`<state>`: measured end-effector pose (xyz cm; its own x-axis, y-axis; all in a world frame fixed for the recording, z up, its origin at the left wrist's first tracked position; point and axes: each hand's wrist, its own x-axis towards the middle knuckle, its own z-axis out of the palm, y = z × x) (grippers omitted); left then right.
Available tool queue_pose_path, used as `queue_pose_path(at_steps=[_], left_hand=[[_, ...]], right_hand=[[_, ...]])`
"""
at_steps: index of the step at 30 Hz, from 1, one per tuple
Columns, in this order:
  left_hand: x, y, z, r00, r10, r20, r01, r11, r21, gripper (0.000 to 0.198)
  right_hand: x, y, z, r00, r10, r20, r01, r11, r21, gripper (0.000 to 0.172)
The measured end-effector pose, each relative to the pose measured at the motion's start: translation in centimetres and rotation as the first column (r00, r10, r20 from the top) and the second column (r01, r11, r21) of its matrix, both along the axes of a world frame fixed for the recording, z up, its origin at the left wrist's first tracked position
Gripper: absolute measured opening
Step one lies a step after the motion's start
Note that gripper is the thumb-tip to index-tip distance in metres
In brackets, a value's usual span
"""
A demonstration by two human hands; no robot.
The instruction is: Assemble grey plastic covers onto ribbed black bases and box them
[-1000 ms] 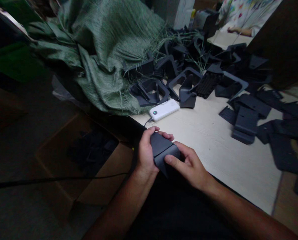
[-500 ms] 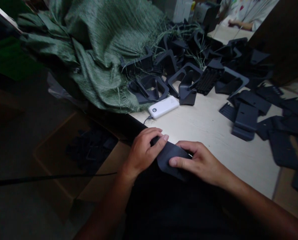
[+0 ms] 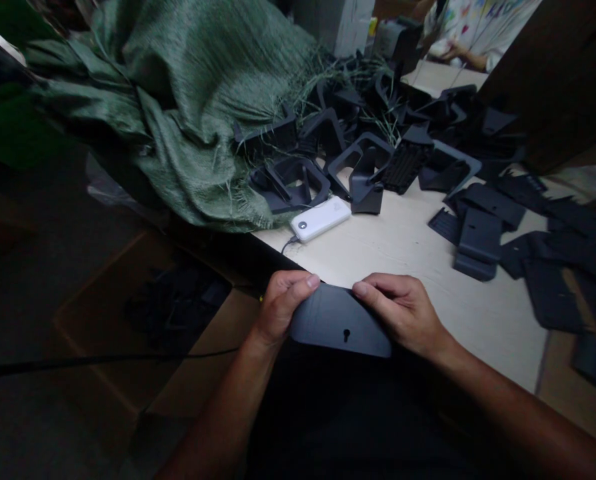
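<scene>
A dark grey plastic plate [image 3: 341, 323] with a small keyhole slot faces me at the near edge of the pale wooden table [image 3: 418, 267]. My left hand [image 3: 281, 303] grips its left corner with fingers curled over the top. My right hand [image 3: 403, 310] pinches its right corner. Both hands hold the plate flat side up, just over the table's front edge.
A white power bank [image 3: 321, 218] with a cable lies behind my hands. A green woven sack [image 3: 198, 100] spills several black plastic brackets [image 3: 363, 160] across the back. Flat black parts [image 3: 483, 233] lie at right. A cardboard box [image 3: 173, 313] stands below left. Another person's arm [image 3: 458, 53] shows far back.
The plate has been turned so its flat face with the keyhole slot points up. My hands have shifted apart to its two upper corners.
</scene>
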<state>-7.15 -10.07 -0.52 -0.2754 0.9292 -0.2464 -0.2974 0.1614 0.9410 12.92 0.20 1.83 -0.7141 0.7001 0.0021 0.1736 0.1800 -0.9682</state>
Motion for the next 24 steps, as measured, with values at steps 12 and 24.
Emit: queue_pose_path(at_steps=[12,24], left_hand=[[2.0,-1.0,-1.7,0.996,-0.001,0.091,0.008,0.997,-0.078,0.05],[0.9,-0.1,0.1,0.882,0.469,0.043,-0.471,0.879,0.076,0.034]], right_hand=[[-0.9,3.7,-0.9,0.954,0.287,0.084,-0.241,0.903,-0.355,0.052],[-0.3,4.0,1.4,0.98,-0.197,-0.034,0.198,0.98,0.02,0.043]])
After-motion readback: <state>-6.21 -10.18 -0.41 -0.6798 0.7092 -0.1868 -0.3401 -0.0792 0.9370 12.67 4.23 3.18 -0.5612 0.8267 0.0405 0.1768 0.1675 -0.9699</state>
